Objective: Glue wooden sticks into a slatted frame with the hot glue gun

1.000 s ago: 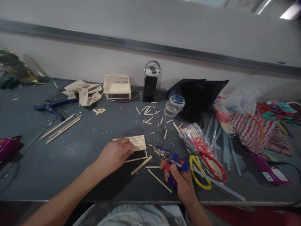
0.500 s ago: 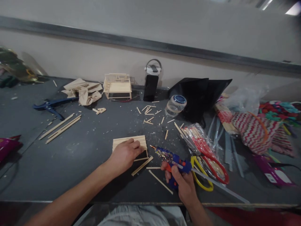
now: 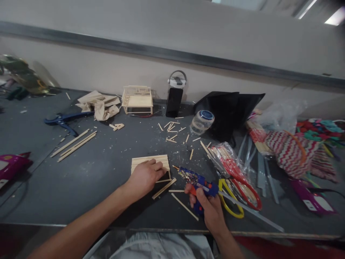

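Note:
My right hand (image 3: 211, 208) is wrapped round a blue hot glue gun (image 3: 192, 178), with a finger at its red trigger. A long glue stick (image 3: 253, 210) sticks out of the gun's back end. The metal nozzle points left, a little apart from a small panel of thin wooden sticks (image 3: 148, 159). Over that panel lies my left hand (image 3: 147, 176), its bent fingers gripping the right side; the fingertips are partly hidden. Just below the panel, a pair of sticks (image 3: 164, 189) lies slanted. More loose sticks (image 3: 184, 206) lie between my hands.
A small stick-built model (image 3: 138, 102) stands by the wall. Nearby are a bottle (image 3: 177, 82), a phone (image 3: 174, 102) and a jar (image 3: 202, 122). Blue cutters (image 3: 63, 119) lie left. Scissors (image 3: 232, 205) and packaged sticks (image 3: 229, 160) sit close to my right hand.
The view has shifted slightly, so the far-left items appear further right. Both hands keep their holds, and the glue gun stays almost still beside the panel.

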The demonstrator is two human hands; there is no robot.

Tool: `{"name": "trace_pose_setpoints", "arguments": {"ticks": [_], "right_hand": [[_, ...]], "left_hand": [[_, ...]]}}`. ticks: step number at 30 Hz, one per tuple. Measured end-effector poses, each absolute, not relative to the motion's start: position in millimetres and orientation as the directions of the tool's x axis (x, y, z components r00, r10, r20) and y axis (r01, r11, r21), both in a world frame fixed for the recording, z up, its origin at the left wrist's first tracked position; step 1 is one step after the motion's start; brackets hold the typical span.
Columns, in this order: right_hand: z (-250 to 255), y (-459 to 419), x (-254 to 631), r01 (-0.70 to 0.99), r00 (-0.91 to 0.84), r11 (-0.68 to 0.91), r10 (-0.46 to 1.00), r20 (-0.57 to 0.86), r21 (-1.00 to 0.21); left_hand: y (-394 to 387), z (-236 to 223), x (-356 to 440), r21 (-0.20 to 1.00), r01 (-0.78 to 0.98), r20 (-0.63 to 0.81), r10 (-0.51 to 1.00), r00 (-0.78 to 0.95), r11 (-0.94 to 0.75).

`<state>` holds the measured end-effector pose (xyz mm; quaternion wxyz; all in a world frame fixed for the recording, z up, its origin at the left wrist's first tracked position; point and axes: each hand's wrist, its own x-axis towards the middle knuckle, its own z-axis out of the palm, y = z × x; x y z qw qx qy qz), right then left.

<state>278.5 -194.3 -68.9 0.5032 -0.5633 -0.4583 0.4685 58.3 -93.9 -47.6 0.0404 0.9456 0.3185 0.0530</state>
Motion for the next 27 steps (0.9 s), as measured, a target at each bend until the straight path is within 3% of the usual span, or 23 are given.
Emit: {"name": "trace_pose_setpoints", "arguments": {"ticks": [27], "right_hand": [[-68.5, -193.9, 275.6, 0.04, 0.157, -0.066, 0.986, -0.059, -0.997]], "left_hand": [[-91.4, -43.5, 58.3, 0.092, 0.548, 0.098, 0.555, 0.826, -0.832]]}}
